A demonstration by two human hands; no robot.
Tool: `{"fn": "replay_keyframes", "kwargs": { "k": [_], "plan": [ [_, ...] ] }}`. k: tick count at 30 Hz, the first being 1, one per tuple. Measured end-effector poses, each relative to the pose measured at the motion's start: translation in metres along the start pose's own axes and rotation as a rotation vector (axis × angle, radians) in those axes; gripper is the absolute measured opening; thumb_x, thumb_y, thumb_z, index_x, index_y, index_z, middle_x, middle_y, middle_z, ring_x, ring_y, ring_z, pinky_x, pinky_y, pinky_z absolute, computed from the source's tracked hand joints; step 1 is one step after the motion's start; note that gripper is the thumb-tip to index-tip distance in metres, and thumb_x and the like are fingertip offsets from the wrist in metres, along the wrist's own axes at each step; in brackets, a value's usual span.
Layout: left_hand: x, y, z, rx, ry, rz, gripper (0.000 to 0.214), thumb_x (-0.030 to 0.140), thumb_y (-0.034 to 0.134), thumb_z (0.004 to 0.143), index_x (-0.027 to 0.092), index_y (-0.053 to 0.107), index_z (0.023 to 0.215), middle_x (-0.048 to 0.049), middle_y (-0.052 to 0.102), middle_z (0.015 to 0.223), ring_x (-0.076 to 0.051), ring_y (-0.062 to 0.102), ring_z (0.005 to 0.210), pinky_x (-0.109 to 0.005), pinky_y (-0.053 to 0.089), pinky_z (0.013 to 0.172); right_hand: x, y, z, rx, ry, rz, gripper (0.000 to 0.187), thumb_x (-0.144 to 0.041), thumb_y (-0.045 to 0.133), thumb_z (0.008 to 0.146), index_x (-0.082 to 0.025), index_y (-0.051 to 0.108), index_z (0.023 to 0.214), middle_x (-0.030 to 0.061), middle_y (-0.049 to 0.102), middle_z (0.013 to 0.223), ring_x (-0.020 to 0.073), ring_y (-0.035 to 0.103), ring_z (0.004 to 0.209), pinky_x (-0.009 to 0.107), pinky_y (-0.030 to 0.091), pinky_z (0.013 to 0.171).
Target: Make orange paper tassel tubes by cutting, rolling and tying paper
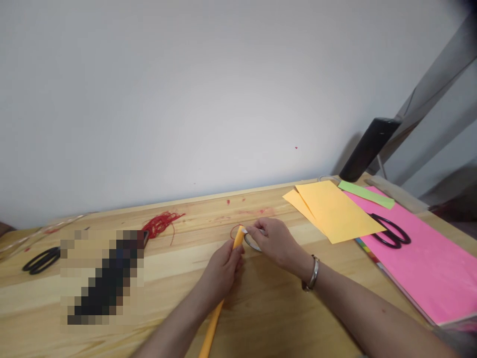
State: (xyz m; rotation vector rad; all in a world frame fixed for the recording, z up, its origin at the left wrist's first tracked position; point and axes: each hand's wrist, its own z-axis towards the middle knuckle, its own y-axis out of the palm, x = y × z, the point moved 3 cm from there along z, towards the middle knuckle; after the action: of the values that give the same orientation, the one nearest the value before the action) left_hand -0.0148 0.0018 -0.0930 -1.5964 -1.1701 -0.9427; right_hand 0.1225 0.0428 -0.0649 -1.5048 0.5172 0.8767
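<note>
Head view: left hand (223, 268) grips orange roll (218, 312), axis pointing away.

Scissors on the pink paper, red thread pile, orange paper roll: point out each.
Scissors (390, 232), head view, on the handles.
Red thread pile (161, 223), head view, its middle.
Orange paper roll (238, 238), head view, upper end above the left hand (222, 271).
</note>
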Motion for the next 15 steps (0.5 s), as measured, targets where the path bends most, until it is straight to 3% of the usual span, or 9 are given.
{"fn": "replay_keyframes", "kwargs": {
  "k": [6,15],
  "plan": [
    [0.0028,0.0029,-0.0025,-0.031,-0.019,-0.055,0.023,0.038,0.046,0.082,0.020,0.043,0.068,0.0077,0.037,0.051,-0.009,0.031,0.044,-0.021,0.023,0.042,-0.0046,-0.0010,-0.0012,0.049,0.068,-0.103,0.029,-0.039,0.048,0.079,-0.018,0.049,0.060,-0.0006,0.056,0.059,0.0101,0.043,0.055,0.023,0.025,0.053],
    [0.0045,0.0024,-0.0048,-0.022,0.025,0.055,0.024,0.038,0.043,0.084,0.021,0.042,0.067,0.0064,0.039,0.052,-0.011,0.034,0.047,-0.022,0.025,0.044,-0.0046,-0.0009,-0.0010,0.075,0.058,-0.221,0.033,-0.037,0.049,0.076,-0.017,0.041,0.051,-0.0029,0.045,0.051,0.0083,0.033,0.049,0.023,0.020,0.050]
  ]
}}
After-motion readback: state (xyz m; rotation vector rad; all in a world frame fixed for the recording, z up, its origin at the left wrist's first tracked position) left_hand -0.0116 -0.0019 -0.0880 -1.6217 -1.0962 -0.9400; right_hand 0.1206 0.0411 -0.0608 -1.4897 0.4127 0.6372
